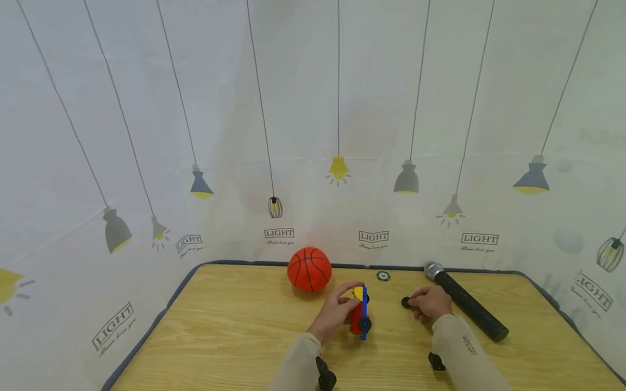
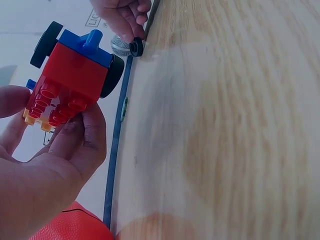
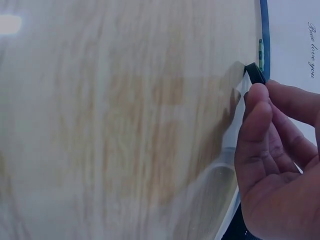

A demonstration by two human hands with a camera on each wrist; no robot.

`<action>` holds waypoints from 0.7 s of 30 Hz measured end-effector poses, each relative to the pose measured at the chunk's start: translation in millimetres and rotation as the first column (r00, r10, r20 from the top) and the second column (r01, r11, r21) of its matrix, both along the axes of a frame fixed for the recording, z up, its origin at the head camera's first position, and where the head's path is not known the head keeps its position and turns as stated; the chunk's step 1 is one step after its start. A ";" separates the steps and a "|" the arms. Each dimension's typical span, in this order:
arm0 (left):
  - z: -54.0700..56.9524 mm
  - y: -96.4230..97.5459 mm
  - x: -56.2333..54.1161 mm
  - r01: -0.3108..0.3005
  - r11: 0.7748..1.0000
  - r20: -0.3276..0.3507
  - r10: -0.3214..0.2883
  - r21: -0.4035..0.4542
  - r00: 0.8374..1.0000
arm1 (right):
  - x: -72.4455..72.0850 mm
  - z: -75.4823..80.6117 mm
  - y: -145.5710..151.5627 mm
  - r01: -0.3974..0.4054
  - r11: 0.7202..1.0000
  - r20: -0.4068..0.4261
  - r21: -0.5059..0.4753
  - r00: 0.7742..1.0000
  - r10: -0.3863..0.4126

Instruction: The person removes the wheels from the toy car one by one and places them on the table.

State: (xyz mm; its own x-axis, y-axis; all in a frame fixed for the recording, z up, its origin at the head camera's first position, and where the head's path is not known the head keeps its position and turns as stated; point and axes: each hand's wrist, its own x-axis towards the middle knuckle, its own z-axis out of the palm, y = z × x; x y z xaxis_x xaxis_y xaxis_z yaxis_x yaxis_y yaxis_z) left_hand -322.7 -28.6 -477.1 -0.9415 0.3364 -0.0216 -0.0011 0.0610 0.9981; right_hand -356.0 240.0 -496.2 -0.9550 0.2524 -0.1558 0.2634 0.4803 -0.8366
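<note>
My left hand (image 1: 337, 314) grips a toy car (image 2: 75, 72) of red, blue and yellow building blocks. In the left wrist view its studs face my palm, and black wheels show on both sides of its blue base. Fingers and thumb hold it from opposite sides, tilted on its side over the table. My right hand (image 1: 432, 303) pinches a small black toy wheel (image 1: 406, 302) between thumb and fingertips, close over the wood. The right wrist view shows this wheel (image 3: 255, 73) edge-on at the fingertips.
A red basketball (image 1: 309, 269) sits at the back, left of the car. A round green-and-white chip (image 1: 383, 276) lies near the table's (image 1: 220, 326) back edge. Beside my right hand, a black microphone (image 1: 471, 307) with a silver head lies slantwise. Lamp-printed white sheeting (image 1: 313, 108) stands behind.
</note>
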 end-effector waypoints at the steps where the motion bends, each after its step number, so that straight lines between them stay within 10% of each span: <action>1: 0.2 0.1 0.0 0.003 1.000 -0.002 -0.003 -0.002 1.000 | -0.3 0.3 -0.4 0.002 1.000 0.004 0.000 1.000 -0.002; 21: -0.1 -1.7 -0.8 0.034 0.999 0.000 -0.034 0.002 0.999 | -6.7 -7.5 -3.3 0.024 0.995 0.036 -0.093 0.999 -0.020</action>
